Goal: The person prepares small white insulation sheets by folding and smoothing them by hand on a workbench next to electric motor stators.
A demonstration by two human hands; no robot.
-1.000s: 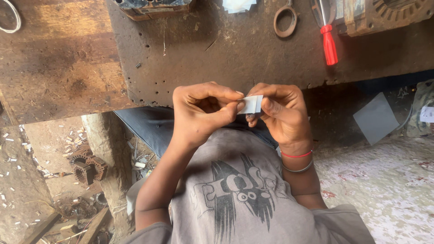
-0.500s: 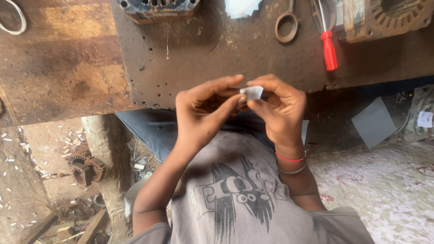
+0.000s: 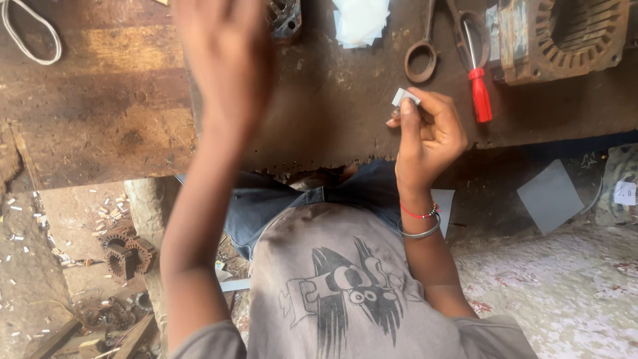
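Observation:
My right hand [image 3: 428, 129] pinches a small folded white paper piece [image 3: 404, 98] between thumb and fingers, just above the near edge of the dark metal workbench [image 3: 332, 126]. My left hand [image 3: 226, 60] is raised and blurred, stretched far over the bench toward a metal part [image 3: 286, 16] at the top edge; it holds nothing that I can see. A red-handled screwdriver [image 3: 480, 93] lies right of my right hand, next to scissors [image 3: 425, 56].
A stack of white paper pieces [image 3: 361, 20] lies at the bench's far side. A ribbed motor housing [image 3: 565, 36] sits at the top right. A wooden board [image 3: 86, 93] adjoins the bench on the left, with a white cord [image 3: 26, 36]. Grey sheets [image 3: 550, 196] lie on the floor.
My left hand let go of the paper piece and swung up and away over the bench. My right hand kept the piece and moved slightly right.

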